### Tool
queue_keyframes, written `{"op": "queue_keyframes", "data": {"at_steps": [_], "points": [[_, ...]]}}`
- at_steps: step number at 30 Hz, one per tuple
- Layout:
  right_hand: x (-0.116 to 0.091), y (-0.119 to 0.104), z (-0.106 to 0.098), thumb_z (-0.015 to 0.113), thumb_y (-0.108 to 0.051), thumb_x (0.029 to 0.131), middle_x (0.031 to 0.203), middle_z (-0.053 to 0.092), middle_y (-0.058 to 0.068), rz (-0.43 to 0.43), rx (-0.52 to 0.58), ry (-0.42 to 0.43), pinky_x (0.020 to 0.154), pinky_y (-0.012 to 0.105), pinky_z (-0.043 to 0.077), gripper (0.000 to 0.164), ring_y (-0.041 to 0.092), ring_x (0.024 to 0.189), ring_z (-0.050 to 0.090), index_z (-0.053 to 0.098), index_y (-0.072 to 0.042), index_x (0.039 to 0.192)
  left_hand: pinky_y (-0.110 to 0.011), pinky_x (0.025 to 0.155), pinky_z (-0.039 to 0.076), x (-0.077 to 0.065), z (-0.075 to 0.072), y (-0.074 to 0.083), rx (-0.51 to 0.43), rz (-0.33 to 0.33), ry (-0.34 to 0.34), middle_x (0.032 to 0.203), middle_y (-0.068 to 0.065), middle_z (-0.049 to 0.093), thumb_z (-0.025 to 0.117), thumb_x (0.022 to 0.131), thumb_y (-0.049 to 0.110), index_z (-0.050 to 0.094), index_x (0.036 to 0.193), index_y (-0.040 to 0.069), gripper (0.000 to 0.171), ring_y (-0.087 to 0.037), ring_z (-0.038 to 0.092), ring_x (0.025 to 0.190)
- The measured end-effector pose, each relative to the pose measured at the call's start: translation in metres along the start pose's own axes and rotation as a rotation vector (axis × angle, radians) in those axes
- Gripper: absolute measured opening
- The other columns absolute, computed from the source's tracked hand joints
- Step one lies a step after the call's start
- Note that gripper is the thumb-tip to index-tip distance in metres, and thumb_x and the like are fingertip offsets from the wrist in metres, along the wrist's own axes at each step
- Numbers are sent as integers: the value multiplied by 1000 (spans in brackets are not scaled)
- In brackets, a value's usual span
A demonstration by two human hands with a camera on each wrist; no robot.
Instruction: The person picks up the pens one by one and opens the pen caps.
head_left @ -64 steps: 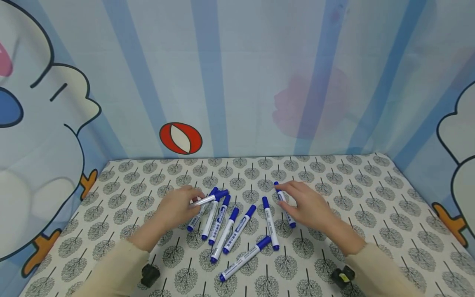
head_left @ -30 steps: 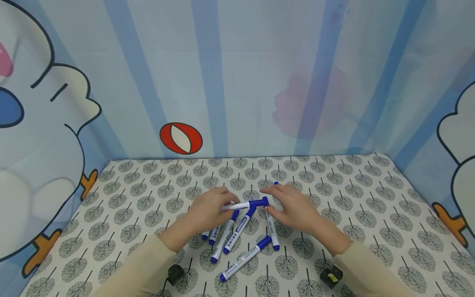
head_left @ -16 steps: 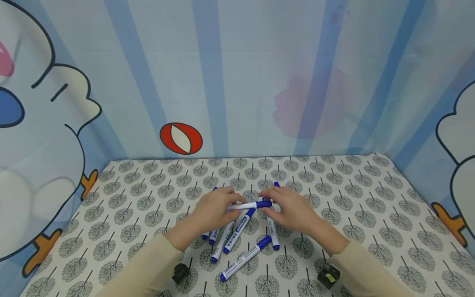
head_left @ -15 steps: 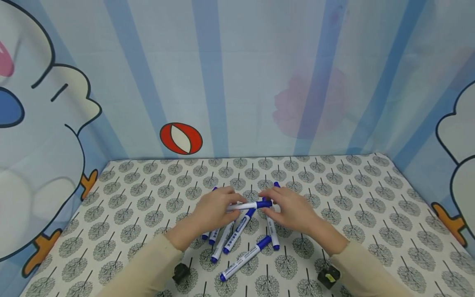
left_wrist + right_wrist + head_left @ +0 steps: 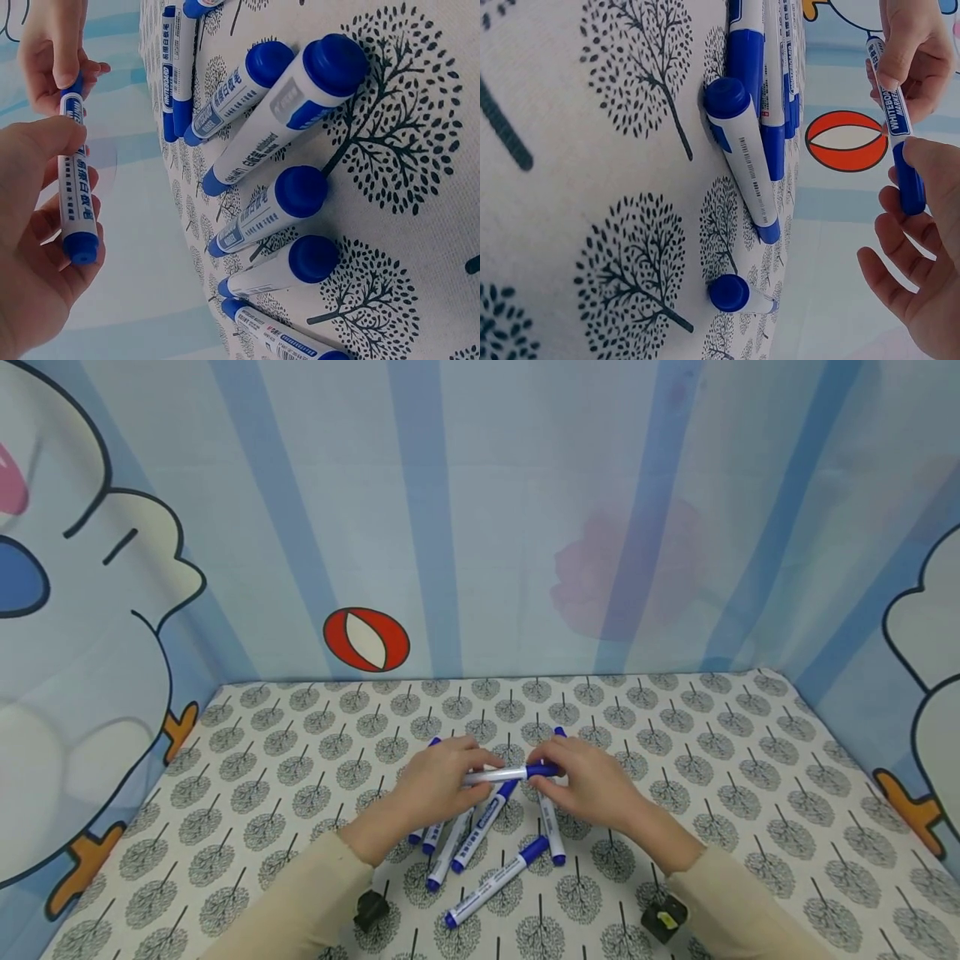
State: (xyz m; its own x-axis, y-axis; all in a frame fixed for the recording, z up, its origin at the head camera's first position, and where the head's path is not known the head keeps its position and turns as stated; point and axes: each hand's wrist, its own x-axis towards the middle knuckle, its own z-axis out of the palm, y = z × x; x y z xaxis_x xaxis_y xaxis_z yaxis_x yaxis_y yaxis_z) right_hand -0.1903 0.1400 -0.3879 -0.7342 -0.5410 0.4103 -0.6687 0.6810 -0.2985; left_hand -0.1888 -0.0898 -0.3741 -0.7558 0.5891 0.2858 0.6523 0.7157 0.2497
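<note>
Above the table, a whiteboard marker (image 5: 501, 775) with a white barrel and blue cap lies nearly level between both hands. My left hand (image 5: 435, 781) grips the barrel with thumb and fingers. At the other end my right hand (image 5: 588, 781) pinches the blue cap (image 5: 909, 180), which sits on the barrel. In the left wrist view the printed label and the blue tail end (image 5: 81, 247) show. Below the hands, several more capped markers lie on the cloth, among them one (image 5: 480, 835) slanting beneath the held marker. Some are partly hidden behind the left hand.
A tree-patterned cloth (image 5: 750, 827) covers the table. One marker (image 5: 495, 883) lies slanted closest to the person; another (image 5: 551, 831) rests below the right hand. A printed fabric backdrop (image 5: 510, 527) rises behind the table and along both sides.
My left hand has carried the held marker rightward from over the pile. My right hand has left a marker lying at the right, moved left, and taken hold of the cap.
</note>
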Motion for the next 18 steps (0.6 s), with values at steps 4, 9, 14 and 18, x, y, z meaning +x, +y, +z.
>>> {"op": "queue_keyframes", "data": {"at_steps": [4, 9, 14, 18], "points": [[0, 0, 0, 71, -25, 80, 83, 57, -11, -14, -7, 1, 63, 19, 45, 18, 3, 71, 51, 64, -19, 96, -16, 50, 38, 1, -1, 0, -3, 12, 16, 81, 9, 54, 68, 80, 21, 69, 101, 21, 21, -3, 45, 62], [-1, 1, 1, 70, -23, 81, 82, 57, -11, -46, -21, 4, 61, 19, 42, 17, 3, 69, 47, 64, -19, 96, -16, 48, 36, 1, -1, 1, 9, 25, 18, 78, 10, 51, 68, 80, 21, 70, 99, 22, 19, -3, 42, 60], [-2, 1, 0, 68, -22, 83, 84, 61, -9, -56, -34, -11, 60, 19, 41, 16, 4, 69, 48, 64, -19, 98, -16, 47, 34, 2, -2, 1, 36, 40, 20, 74, 10, 47, 70, 80, 21, 70, 98, 21, 18, -3, 40, 59], [-2, 1, -3, 66, -21, 84, 84, 62, -10, -64, -30, -28, 60, 19, 40, 15, 6, 69, 49, 64, -18, 99, -16, 46, 32, 2, -2, 2, 56, 53, 25, 73, 9, 45, 70, 81, 23, 70, 98, 22, 18, -3, 38, 58]]}}
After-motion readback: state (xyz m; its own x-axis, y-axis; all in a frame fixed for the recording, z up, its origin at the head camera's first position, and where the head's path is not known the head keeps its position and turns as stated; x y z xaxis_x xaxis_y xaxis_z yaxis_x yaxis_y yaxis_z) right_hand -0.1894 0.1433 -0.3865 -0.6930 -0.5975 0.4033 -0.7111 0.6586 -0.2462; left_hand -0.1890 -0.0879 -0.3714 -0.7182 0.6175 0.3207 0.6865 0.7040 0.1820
